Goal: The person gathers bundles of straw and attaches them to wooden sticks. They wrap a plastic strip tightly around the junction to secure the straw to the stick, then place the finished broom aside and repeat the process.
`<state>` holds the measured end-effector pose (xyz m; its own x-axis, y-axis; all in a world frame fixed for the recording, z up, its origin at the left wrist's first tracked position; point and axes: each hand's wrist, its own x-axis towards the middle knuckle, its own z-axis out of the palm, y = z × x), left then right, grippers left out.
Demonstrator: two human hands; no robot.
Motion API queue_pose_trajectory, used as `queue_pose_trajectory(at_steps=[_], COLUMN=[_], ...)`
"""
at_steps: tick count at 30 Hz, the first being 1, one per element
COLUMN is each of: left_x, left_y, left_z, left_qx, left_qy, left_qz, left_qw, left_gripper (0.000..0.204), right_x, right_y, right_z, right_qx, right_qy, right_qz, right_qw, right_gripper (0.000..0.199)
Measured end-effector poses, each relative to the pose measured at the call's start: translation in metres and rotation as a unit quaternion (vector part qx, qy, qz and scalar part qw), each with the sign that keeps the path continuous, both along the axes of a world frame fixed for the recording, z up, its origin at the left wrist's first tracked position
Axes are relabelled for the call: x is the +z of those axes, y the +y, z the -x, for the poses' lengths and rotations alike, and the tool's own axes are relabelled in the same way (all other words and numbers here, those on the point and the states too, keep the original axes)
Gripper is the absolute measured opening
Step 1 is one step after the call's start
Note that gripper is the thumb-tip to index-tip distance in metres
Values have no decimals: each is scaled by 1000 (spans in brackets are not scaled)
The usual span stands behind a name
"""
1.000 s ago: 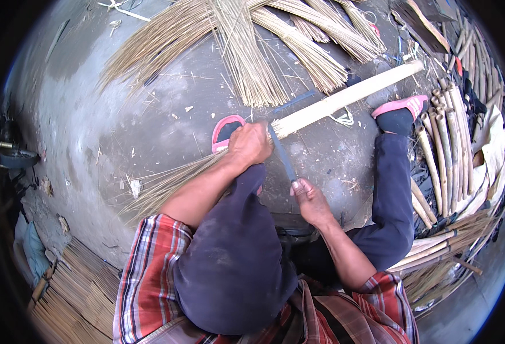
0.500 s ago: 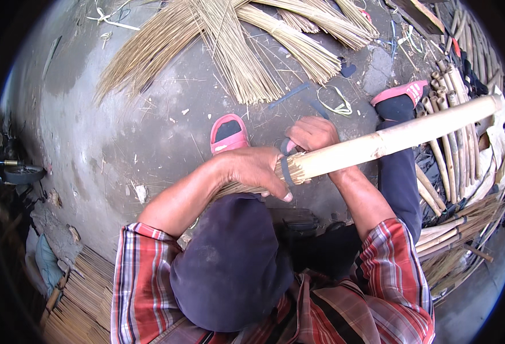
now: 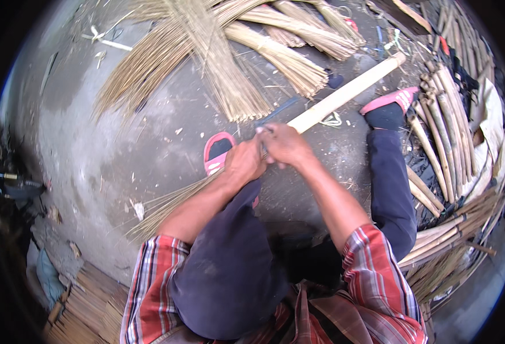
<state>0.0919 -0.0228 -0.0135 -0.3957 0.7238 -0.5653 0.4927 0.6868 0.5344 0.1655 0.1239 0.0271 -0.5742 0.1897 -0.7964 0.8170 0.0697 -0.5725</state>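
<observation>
My left hand (image 3: 245,163) is closed around a bundle of thin dry sticks (image 3: 169,200), whose loose ends fan out under my left forearm. A pale bamboo pole (image 3: 350,92) comes out of the bundle's other end and slants up to the right. My right hand (image 3: 288,144) is closed right beside the left, at the join of sticks and pole. Between the hands a dark strip (image 3: 262,150) shows in part, gripped by the right fingers. Blur and the hands hide most of the join.
Several stick bundles (image 3: 281,57) lie on the concrete floor (image 3: 120,155) ahead. Bamboo poles (image 3: 444,126) are stacked at the right, with more sticks (image 3: 444,269) below them. My feet in pink sandals (image 3: 390,101) flank the work. Further stick bundles (image 3: 86,307) lie at the lower left.
Both hands have moved up and to the left with the bundle and have come close together. The bamboo pole now tilts more steeply, and the sticks' loose ends have come into sight.
</observation>
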Motion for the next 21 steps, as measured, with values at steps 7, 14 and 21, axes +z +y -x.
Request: queue_pose_trajectory(at_steps=[7, 14, 21], left_x=[-11, -28, -31], left_y=[-1, -2, 0], left_z=[-7, -3, 10], left_qx=[-36, -79, -1], left_qy=[24, 66, -343], left_qz=[29, 4, 75], left_qw=[999, 995, 936], left_gripper=[44, 42, 24], right_x=[-12, 10, -13], right_y=[-48, -61, -70], right_z=[-31, -55, -113], right_qx=[-270, -282, -245], right_qy=[165, 43, 41], right_qz=[26, 118, 120], right_qw=[948, 951, 961], right_gripper=[36, 18, 20])
